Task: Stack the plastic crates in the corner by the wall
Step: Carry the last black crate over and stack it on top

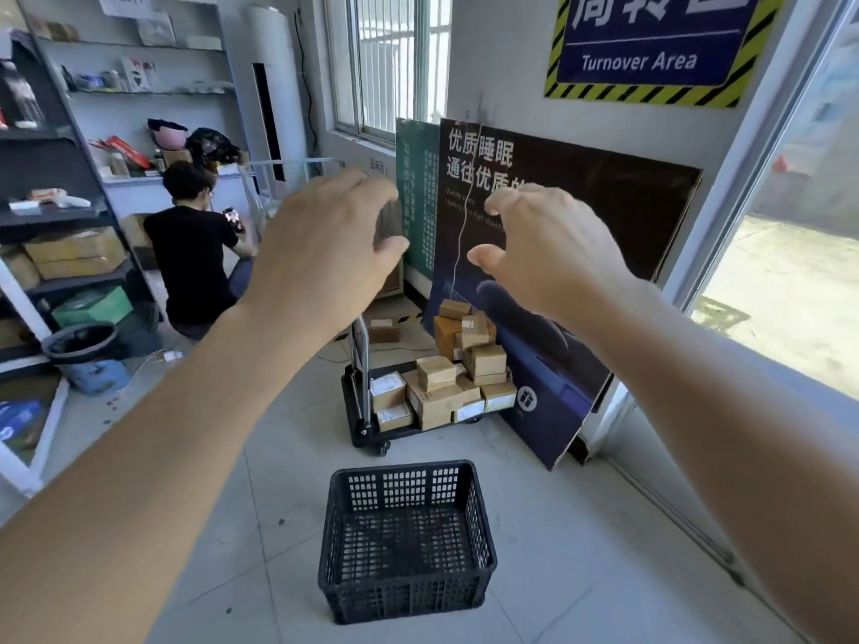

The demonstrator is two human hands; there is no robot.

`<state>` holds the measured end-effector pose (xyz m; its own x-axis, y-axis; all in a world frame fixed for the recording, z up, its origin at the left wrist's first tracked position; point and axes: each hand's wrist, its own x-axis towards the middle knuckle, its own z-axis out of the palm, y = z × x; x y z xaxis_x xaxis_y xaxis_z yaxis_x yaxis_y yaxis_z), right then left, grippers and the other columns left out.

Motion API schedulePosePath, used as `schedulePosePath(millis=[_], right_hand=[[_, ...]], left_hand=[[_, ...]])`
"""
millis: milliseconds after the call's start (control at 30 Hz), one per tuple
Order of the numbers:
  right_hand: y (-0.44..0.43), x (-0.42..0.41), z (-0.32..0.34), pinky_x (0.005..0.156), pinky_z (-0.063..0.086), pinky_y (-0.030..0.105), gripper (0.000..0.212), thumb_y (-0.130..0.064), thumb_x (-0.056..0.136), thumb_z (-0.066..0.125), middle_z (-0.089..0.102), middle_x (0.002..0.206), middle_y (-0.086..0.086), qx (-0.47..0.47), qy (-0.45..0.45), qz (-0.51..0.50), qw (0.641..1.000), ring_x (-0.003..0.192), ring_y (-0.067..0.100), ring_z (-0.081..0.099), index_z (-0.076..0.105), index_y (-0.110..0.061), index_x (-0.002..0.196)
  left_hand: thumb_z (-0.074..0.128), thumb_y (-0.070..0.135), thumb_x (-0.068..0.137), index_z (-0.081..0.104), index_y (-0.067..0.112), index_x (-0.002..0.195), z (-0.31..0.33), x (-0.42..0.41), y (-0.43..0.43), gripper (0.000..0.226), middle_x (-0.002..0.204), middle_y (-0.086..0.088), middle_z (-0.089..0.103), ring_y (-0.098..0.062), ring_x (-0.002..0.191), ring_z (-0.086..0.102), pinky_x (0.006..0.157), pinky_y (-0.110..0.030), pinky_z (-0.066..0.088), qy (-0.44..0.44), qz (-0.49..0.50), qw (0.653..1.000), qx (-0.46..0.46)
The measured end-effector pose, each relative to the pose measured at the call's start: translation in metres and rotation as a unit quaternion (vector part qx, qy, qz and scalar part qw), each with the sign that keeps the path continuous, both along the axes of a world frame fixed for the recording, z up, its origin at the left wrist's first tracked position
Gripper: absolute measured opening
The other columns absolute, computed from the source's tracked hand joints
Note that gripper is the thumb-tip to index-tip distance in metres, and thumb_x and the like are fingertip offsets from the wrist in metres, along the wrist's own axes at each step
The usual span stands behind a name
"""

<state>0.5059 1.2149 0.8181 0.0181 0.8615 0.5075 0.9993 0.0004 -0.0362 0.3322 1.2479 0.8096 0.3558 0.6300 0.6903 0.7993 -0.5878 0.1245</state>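
A black perforated plastic crate point(406, 541) is sitting upright on the pale tiled floor point(581, 550) below me, well apart from both hands. I am holding my left hand point(325, 253) and right hand point(553, 253) raised above it, fingers loosely spread, gripping nothing. Beyond, a black trolley point(355, 425) is carrying brown cardboard boxes point(441, 392).
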Motion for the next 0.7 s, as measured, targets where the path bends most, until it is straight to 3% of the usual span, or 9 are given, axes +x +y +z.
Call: schedulePosePath(millis=[167, 267, 367, 433, 533, 633, 700], right_hand=[[0.066, 0.013, -0.076, 0.081, 0.043, 0.037, 0.041, -0.036, 0.092, 0.058, 0.058, 0.118, 0.011, -0.078, 0.053, -0.045, 0.995, 0.108, 0.031, 0.054, 0.055, -0.008, 0.122], [0.101, 0.021, -0.132, 0.082, 0.045, 0.038, 0.04, -0.035, 0.089, 0.059, 0.06, 0.117, 0.011, -0.139, 0.093, -0.054, 0.984, 0.106, 0.032, 0.056, 0.057, -0.009, 0.121], [0.134, 0.032, -0.19, 0.071, 0.041, 0.033, 0.034, -0.033, 0.089, 0.059, 0.063, 0.113, 0.013, -0.21, 0.124, -0.067, 0.967, 0.102, 0.033, 0.057, 0.058, -0.008, 0.112], [0.155, 0.039, -0.233, 0.072, 0.041, 0.032, 0.037, -0.033, 0.089, 0.06, 0.062, 0.115, 0.013, -0.261, 0.161, -0.071, 0.949, 0.104, 0.032, 0.057, 0.057, -0.009, 0.116], [0.183, 0.05, -0.305, 0.084, 0.045, 0.034, 0.047, -0.031, 0.088, 0.063, 0.06, 0.122, 0.014, -0.323, 0.226, -0.066, 0.917, 0.109, 0.03, 0.054, 0.053, -0.007, 0.127], [0.203, 0.063, -0.387, 0.09, 0.046, 0.035, 0.054, -0.033, 0.089, 0.062, 0.055, 0.13, 0.013, -0.37, 0.236, -0.076, 0.895, 0.115, 0.03, 0.053, 0.048, -0.008, 0.134], [0.212, 0.071, -0.442, 0.09, 0.049, 0.036, 0.054, -0.033, 0.09, 0.061, 0.055, 0.132, 0.012, -0.398, 0.219, -0.082, 0.887, 0.112, 0.029, 0.056, 0.046, -0.009, 0.137]], left_hand=[[0.063, 0.035, 0.085, 0.057, 0.012, 0.122, -0.074, 0.002, 0.086, 0.043, 0.121, -0.008, 0.06, -0.026, 0.106, 0.057, 0.087, -0.038, 0.045, -0.024, -0.004, 0.988, -0.15], [0.064, 0.036, 0.084, 0.059, 0.013, 0.12, -0.132, 0.002, 0.131, 0.043, 0.119, -0.007, 0.061, -0.024, 0.104, 0.058, 0.085, -0.036, 0.047, -0.03, 0.003, 0.968, -0.251], [0.066, 0.035, 0.082, 0.06, 0.014, 0.116, -0.195, 0.005, 0.169, 0.04, 0.112, -0.003, 0.062, -0.02, 0.097, 0.057, 0.078, -0.029, 0.041, -0.047, 0.02, 0.934, -0.353], [0.067, 0.032, 0.082, 0.062, 0.013, 0.113, -0.241, 0.008, 0.19, 0.037, 0.107, -0.001, 0.062, -0.018, 0.095, 0.057, 0.079, -0.027, 0.041, -0.102, 0.018, 0.885, -0.454], [0.068, 0.026, 0.082, 0.065, 0.01, 0.107, -0.317, 0.006, 0.218, 0.03, 0.102, -0.006, 0.065, -0.023, 0.096, 0.062, 0.089, -0.034, 0.048, -0.229, 0.021, 0.778, -0.585], [0.067, 0.026, 0.083, 0.064, 0.009, 0.108, -0.401, -0.004, 0.237, 0.031, 0.106, -0.01, 0.065, -0.025, 0.097, 0.061, 0.084, -0.032, 0.048, -0.259, 0.065, 0.723, -0.637], [0.066, 0.028, 0.084, 0.063, 0.013, 0.103, -0.458, -0.014, 0.245, 0.024, 0.111, -0.01, 0.064, -0.027, 0.102, 0.06, 0.089, -0.034, 0.046, -0.269, 0.094, 0.697, -0.657]])
